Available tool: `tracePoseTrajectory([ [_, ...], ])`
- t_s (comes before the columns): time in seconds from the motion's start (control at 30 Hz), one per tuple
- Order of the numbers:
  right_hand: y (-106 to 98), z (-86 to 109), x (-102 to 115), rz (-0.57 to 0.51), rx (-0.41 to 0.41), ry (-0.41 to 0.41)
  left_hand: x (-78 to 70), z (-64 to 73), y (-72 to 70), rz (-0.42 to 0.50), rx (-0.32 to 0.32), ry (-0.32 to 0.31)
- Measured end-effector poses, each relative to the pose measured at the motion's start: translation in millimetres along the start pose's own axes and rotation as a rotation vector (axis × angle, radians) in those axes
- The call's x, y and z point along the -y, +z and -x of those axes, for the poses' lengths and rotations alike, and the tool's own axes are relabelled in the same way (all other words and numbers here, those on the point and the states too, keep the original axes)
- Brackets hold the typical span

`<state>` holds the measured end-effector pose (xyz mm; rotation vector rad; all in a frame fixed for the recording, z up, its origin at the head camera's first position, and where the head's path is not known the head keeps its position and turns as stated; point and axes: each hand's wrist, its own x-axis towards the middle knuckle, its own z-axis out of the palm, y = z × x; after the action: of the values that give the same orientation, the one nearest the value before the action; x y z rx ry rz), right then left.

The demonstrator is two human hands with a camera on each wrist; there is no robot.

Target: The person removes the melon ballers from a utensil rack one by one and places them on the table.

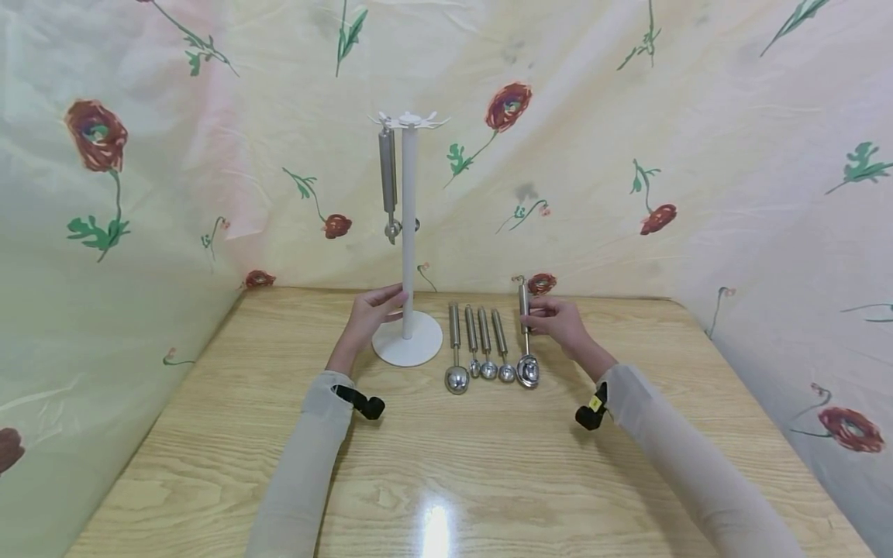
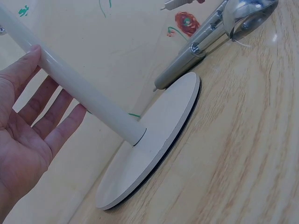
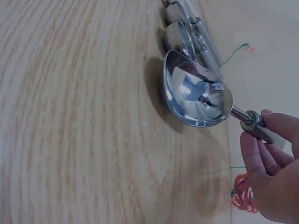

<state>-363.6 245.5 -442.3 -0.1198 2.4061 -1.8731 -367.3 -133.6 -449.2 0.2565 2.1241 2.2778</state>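
Observation:
My left hand [image 1: 373, 314] holds the pole of a white stand [image 1: 408, 248], thumb on one side and fingertips on the other, low above its round base [image 2: 154, 135]. My right hand [image 1: 558, 322] pinches the steel handle of an ice cream scoop [image 3: 198, 91] between thumb and fingers. The scoop's shiny bowl points toward me, with its hollow face showing in the right wrist view. Between the hands, a large scoop [image 1: 456, 378] and several smaller scoops, among them one small scoop [image 1: 506, 373], lie side by side, handles toward the wall.
Steel utensils [image 1: 387, 174] hang from the left side of the stand's hooked top [image 1: 409, 121]. A flowered cloth [image 1: 593, 155] covers the wall behind and on both sides of the wooden table [image 1: 474, 465].

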Motion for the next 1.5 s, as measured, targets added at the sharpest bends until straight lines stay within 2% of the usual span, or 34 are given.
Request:
tracePoseTrajectory([
  [0.33, 1, -6.1, -3, 0.048, 0.034, 0.012, -0.5, -0.5, 0.5, 0.009, -0.002, -0.006],
  [0.6, 4, -7.8, -8, 0.023, 0.026, 0.036, -1.4, -1.0, 1.3, 0.000, -0.002, -0.012],
  [0.93, 9, -9.0, -11, 0.131, 0.021, 0.082, -0.1, -2.2, 1.4, -0.002, 0.003, -0.006],
  [1.23, 14, -9.6, -9, 0.145, 0.012, 0.106, -1.7, -0.1, 0.8, -0.004, 0.004, 0.006],
  [1.5, 17, -11.1, -12, 0.173, 0.002, 0.109, -1.2, 1.3, -0.6, 0.003, 0.004, -0.008],
])
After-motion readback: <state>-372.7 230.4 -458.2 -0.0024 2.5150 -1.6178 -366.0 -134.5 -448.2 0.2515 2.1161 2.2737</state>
